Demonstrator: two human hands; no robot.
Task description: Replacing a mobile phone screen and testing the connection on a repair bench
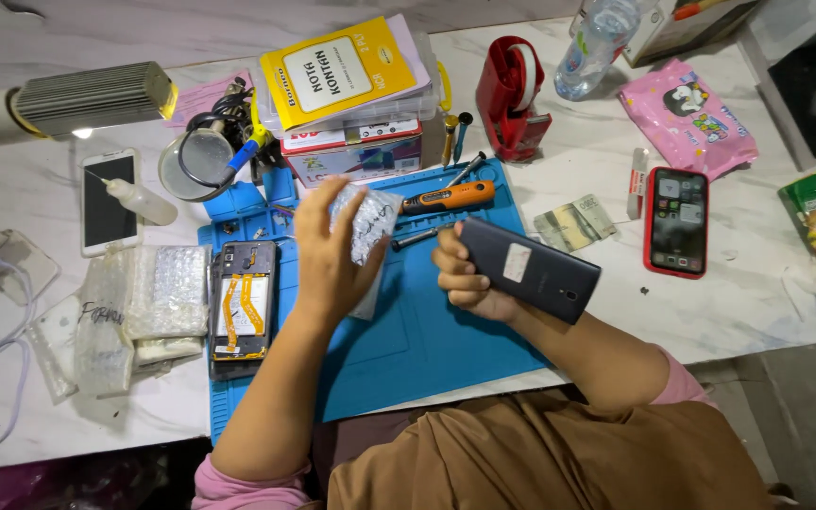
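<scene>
left hand (328, 250) gripping bubble-wrap packet (367, 222); right hand (465, 279) apparently clasping dark phone (529, 269)

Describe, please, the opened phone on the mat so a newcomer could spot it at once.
Find the blue work mat; at its left edge, beside the left hand, lies the opened phone. Unlike the other phones, it shows bare insides with orange ribbon cables.

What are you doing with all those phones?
A person sits at a white table with a blue work mat. The left hand grips a bubble-wrap packet above the mat. The right hand holds a dark phone back cover. An opened phone with its insides showing lies on the mat's left side, and an orange screwdriver rests near the top.
</scene>
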